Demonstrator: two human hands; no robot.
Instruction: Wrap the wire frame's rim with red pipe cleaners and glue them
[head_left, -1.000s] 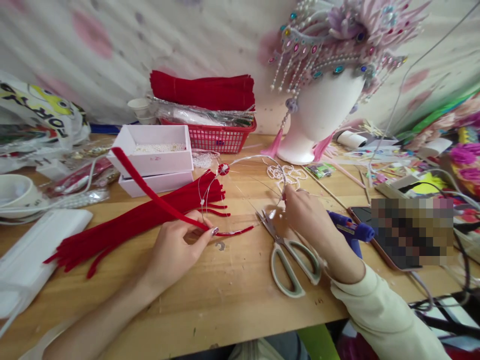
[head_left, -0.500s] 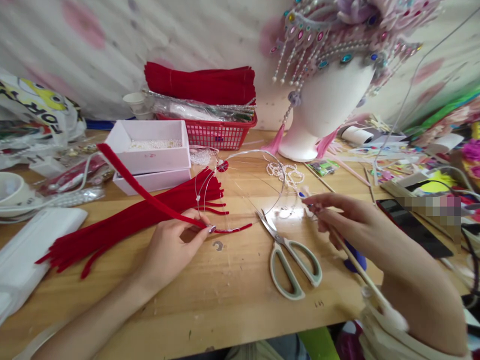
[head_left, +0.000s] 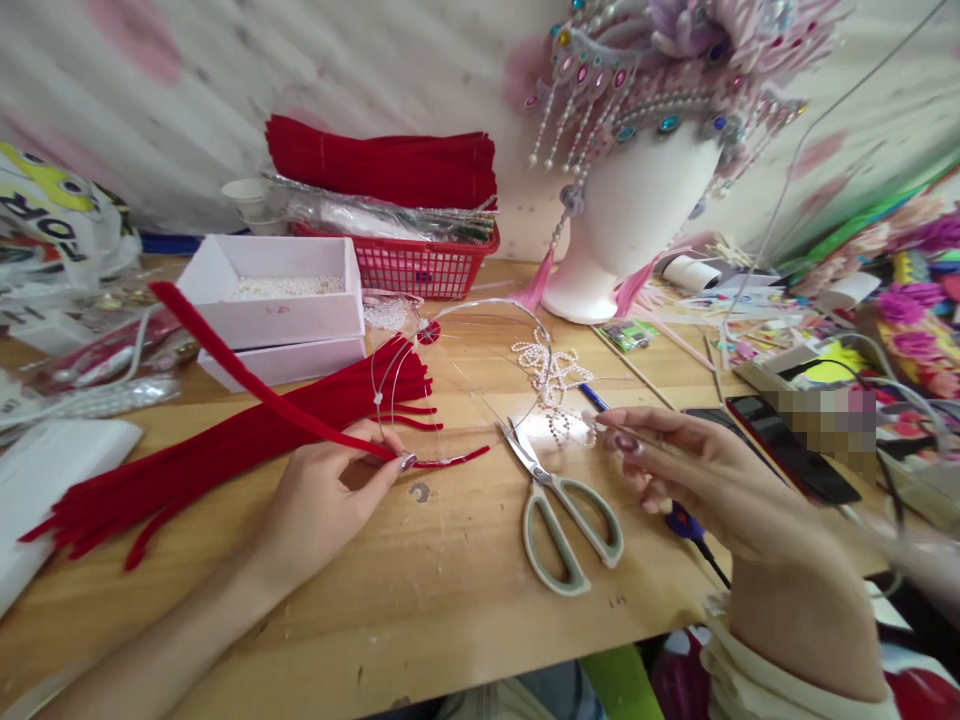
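My left hand pinches a red chenille stem between thumb and fingers. The stem's long end rises to the upper left, and its thin end lies along the lower rim of a round wire frame. A small red piece sits at the frame's top left. To the right, my right hand is closed on a thin pale stick, blurred by motion. Open-bladed scissors lie between my hands. Behind my left hand lies a bundle of red chenille stems.
White boxes with beads and a red basket stand at the back. A white foam head wears a beaded headdress. Bead strings, a blue pen-like thing and a phone lie rightward.
My right hand has turned, and the stick's rear end has swung up from pointing down toward my sleeve. My left hand keeps its pinch. The whole view has shifted slightly.
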